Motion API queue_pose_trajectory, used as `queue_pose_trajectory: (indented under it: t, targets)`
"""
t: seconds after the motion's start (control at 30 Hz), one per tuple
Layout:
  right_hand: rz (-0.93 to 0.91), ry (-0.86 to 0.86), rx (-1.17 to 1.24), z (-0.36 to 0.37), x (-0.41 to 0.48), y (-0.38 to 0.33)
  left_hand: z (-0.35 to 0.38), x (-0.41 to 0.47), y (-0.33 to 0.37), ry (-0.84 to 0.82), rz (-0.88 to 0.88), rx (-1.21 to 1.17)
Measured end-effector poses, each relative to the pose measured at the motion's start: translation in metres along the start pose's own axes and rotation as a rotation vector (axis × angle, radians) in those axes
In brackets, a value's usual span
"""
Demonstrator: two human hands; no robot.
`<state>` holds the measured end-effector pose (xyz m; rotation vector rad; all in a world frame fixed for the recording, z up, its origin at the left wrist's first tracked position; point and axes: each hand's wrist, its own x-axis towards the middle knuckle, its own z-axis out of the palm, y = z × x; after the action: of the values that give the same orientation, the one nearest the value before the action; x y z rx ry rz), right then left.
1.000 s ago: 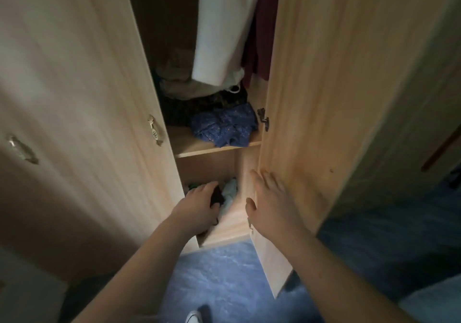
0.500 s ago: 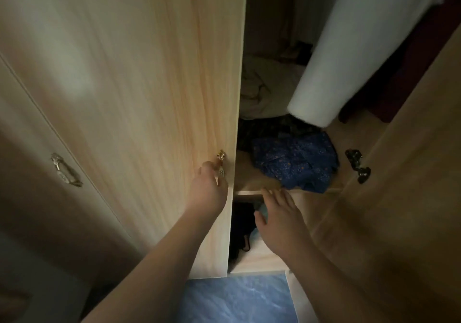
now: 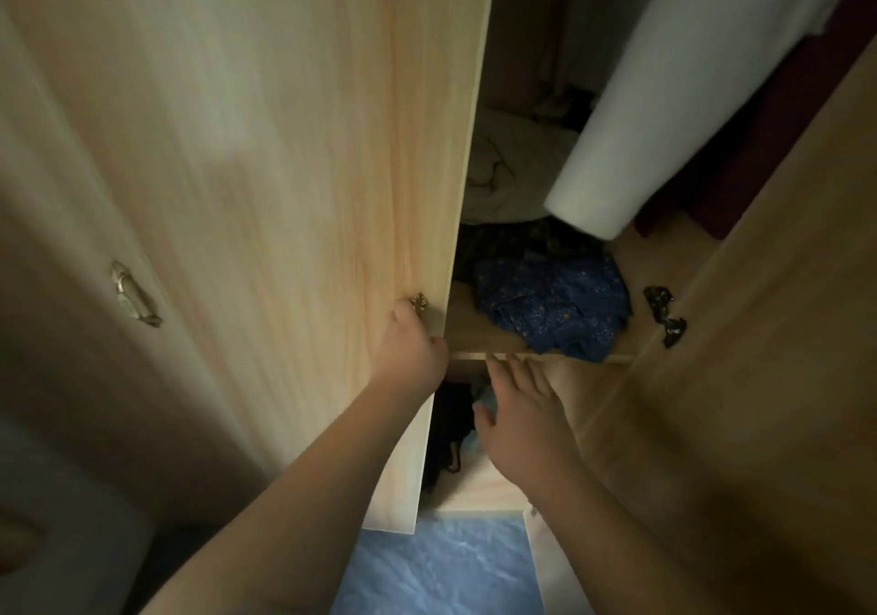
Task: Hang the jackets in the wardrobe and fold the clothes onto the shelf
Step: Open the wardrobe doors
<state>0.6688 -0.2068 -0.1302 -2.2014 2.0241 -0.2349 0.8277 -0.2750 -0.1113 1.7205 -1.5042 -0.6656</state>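
At the wardrobe door (image 3: pixel 284 187), left hand (image 3: pixel 413 353) grips the brass handle (image 3: pixel 419 303); right hand (image 3: pixel 522 420) hovers, fingers outstretched.

Two hands (image 3: pixel 414 353) (image 3: pixel 524 424), two door handles (image 3: pixel 135 294) (image 3: pixel 419 303), one shelf (image 3: pixel 462 329), one blue garment (image 3: pixel 550 310), one white garment (image 3: pixel 631 116).

left hand (image 3: pixel 417 348) fingertips lost behind the door (image 3: pixel 284 187) edge, brass handle (image 3: pixel 419 303) mostly covered by that hand, white garment (image 3: pixel 631 116) chopped off at the upper right, dark stuff (image 3: pixel 451 429) in the lower-middle compartment too murky to identify
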Motion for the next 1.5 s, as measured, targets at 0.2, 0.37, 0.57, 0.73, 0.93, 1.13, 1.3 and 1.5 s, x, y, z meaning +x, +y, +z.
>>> queue_pose_trajectory:
  t: [0.2, 0.37, 0.57, 0.73, 0.93, 1.13, 1.3, 1.5]
  targets:
    - [-0.095, -0.013, 0.066, -0.007, -0.081, -0.013, -0.024, -0.11, -0.022, 0.094, -0.024, 0.021]
    - [-0.187, -0.043, 0.093, -0.001, -0.15, -0.038, -0.082, -0.192, -0.051, 0.125, -0.129, 0.122]
    - [-0.284, -0.067, 0.089, 0.0, -0.214, -0.08, -0.173, -0.258, -0.091, 0.247, -0.267, 0.042]
    - [-0.322, -0.041, 0.059, 0.003, -0.264, -0.113, -0.244, -0.299, -0.12, 0.271, -0.293, -0.003]
    - [-0.273, 0.002, 0.067, 0.012, -0.317, -0.163, -0.262, -0.369, -0.156, 0.089, -0.173, 0.218]
    - [-0.13, -0.002, 0.081, 0.026, -0.377, -0.179, -0.233, -0.415, -0.171, -0.117, 0.126, 0.548]
    - [0.071, 0.009, 0.032, 0.031, -0.443, -0.134, -0.165, -0.452, -0.15, -0.408, 0.243, 0.508]
    - [0.459, 0.056, 0.01, 0.015, -0.545, -0.036, -0.074, -0.506, -0.079, -0.674, 0.542, 0.481]
